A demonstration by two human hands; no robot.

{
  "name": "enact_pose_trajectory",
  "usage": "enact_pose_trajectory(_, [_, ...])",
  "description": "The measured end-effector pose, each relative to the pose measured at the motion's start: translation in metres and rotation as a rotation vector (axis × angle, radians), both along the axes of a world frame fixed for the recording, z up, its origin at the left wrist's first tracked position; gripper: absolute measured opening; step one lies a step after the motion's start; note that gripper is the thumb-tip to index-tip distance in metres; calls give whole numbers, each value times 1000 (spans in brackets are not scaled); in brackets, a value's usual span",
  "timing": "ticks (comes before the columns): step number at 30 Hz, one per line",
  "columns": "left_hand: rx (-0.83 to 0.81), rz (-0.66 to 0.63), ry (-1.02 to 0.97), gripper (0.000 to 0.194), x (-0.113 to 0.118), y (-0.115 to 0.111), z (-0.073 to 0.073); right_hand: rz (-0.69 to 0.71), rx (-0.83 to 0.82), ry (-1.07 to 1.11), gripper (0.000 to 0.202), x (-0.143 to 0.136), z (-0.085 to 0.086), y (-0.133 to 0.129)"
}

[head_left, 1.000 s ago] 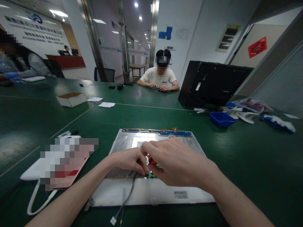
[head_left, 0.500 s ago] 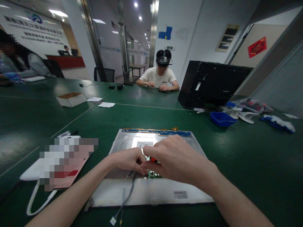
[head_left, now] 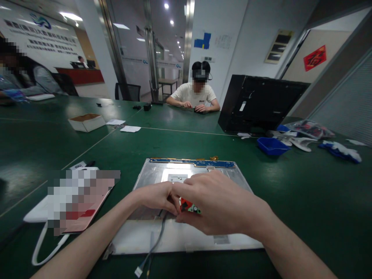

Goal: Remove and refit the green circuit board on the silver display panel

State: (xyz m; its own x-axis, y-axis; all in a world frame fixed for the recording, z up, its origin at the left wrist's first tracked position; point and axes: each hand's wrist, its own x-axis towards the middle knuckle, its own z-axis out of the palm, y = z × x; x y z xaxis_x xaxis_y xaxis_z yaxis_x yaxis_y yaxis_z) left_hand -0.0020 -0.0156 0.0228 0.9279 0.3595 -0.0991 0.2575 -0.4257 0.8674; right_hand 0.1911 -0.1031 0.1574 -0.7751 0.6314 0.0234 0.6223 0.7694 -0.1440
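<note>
Head cam has you with 2 hands right in the middle of the flat panel (head_left: 244,244), which lies on the green table (head_left: 180,143) straight in front of you. Looks to me like you're mid fiddly bit: your right hand (head_left: 200,203) is curled over the small green circuit board (head_left: 197,209), seemingly wrapped round a red-and-black tool (head_left: 186,204), with the thumb and index a little apart so some of the red shows between them. Can't see the tip of that thing, so I'm not swearing it's a screwdriver.

Your left hand (head_left: 158,197) has its fingertips bunched nearly closed at the board's left side, just beside the right thumb. If there's a part or a wire pinched in there, it's hidden, so I can't tell.

My guess is this is the board-fixing or board-loosening stage, can't say which. Either way, the next move calls for a steady left hand and small, straight turns or pushes with the right, no sideways slipping across the components. Watch the 2 tiny shiny bits (head_left: 179,178) sitting near the label just beyond your knuckles; they'd be easy to knock. The dark cable (head_left: 159,239) runs off the panel's near edge to a white plug (head_left: 138,271), so mind your left forearm doesn't snag it.
</note>
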Motion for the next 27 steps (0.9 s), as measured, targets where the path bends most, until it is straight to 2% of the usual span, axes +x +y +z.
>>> enact_pose_trajectory(2, [-18, 14, 12, 8, 1, 1, -1, -24, 14, 0, 29, -1, -1, 2])
enact_pose_trajectory(4, [-25, 24, 18, 6, 1, 1, -1, -49, 40, -11, 32, -2, -2, 3])
enact_pose_trajectory(12, [-76, 30, 2, 11, 1, 2, -3, 16, 46, -1, 9, 0, 0, 1])
enact_pose_trajectory(16, [-82, 24, -6, 14, 2, 1, -4, 7, 47, -16, 12, 2, 0, 1])
enact_pose_trajectory(21, [-27, 35, 43, 7, 1, 2, -3, -43, 54, -32, 25, 0, -1, 3])
enact_pose_trajectory(27, [-57, 10, 12, 13, 1, 2, -2, -26, 71, -34, 12, -3, -2, 2])
